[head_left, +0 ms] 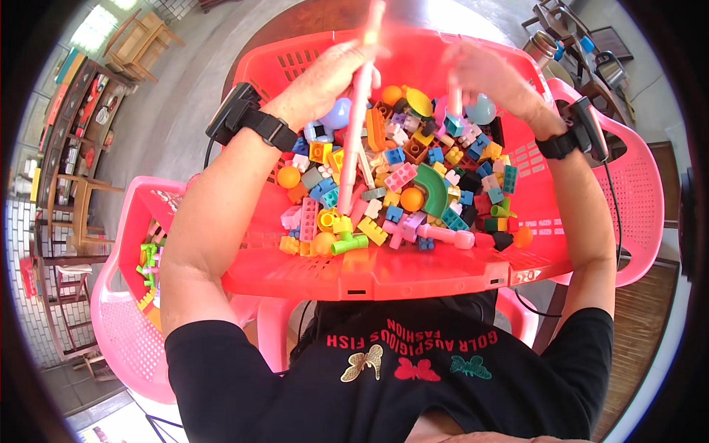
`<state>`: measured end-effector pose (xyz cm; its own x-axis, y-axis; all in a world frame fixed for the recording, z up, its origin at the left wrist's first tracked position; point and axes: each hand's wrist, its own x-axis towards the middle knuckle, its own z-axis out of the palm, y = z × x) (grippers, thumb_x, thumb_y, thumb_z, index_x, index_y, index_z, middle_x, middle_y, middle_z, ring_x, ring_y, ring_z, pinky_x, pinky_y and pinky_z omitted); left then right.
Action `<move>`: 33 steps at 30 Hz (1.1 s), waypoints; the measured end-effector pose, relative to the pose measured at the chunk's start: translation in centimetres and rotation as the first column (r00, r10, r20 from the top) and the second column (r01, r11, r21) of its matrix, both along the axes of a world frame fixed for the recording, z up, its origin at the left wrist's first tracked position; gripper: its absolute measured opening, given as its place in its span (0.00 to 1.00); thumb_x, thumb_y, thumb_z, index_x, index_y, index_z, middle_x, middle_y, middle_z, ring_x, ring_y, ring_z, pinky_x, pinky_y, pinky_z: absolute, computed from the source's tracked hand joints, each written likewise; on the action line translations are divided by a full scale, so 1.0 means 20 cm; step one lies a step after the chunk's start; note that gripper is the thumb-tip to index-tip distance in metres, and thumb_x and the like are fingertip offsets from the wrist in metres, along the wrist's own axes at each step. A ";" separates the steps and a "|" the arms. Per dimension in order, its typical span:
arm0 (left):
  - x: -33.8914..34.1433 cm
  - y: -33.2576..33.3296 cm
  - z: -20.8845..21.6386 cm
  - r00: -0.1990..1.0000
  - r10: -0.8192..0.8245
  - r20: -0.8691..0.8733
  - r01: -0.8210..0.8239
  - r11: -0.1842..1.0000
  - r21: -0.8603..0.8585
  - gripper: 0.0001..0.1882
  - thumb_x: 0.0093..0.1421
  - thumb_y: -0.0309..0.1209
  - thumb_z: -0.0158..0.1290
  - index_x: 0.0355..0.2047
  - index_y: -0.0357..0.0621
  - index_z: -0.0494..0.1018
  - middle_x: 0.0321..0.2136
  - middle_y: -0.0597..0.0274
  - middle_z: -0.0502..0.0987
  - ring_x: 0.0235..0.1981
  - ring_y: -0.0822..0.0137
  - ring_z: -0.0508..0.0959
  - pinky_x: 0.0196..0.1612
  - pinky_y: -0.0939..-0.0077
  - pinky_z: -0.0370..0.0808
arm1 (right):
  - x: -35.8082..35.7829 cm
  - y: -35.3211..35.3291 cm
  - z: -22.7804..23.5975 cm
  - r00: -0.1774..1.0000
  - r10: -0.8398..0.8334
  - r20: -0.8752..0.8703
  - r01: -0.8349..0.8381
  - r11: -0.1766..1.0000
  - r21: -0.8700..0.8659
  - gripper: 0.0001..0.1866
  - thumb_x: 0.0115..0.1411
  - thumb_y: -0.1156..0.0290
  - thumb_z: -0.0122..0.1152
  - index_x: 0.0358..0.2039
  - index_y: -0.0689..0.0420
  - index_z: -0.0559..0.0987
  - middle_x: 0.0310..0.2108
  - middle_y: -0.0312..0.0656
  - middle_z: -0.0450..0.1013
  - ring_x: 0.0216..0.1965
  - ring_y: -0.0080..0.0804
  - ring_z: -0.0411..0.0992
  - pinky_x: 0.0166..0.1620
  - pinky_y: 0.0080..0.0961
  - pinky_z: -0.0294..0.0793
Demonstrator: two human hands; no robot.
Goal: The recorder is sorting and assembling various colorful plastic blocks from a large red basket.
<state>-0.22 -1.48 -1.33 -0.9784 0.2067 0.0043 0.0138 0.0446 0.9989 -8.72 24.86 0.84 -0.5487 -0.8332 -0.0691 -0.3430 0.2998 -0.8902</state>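
Note:
My left hand [325, 77] is closed around the upper part of a long pink rod [354, 140], which looks built from joined tube pieces. The rod leans over a red plastic basket [295, 286], its lower end among the toys and its top above my fingers. Motion smears my right hand [491, 77] above the far right of the basket. Something pale pink shows below its fingers, but whether it is held is unclear. Mixed building blocks fill the basket, with a green curved piece [434, 193], orange balls [289, 176] and a pink tube piece [452, 236] among them.
A pink chair [635, 184] stands to the right and another pink chair [111, 325] to the left. Beside my left arm, a second red container [136, 214] holds more toys. Wooden chairs [140, 44] and shelves [70, 125] are farther left. A dark tabletop lies behind the basket.

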 end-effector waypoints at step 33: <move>-0.04 -0.06 0.07 0.838 0.542 -0.059 -0.405 0.692 0.597 0.13 0.68 0.41 0.40 0.39 0.44 0.64 0.32 0.55 0.73 0.33 0.59 0.75 0.41 0.60 0.74 | 0.26 -0.18 -0.11 0.947 0.127 0.296 -0.113 0.992 -0.062 0.11 0.62 0.64 0.56 0.36 0.59 0.74 0.23 0.31 0.70 0.15 0.12 0.66 0.17 0.09 0.62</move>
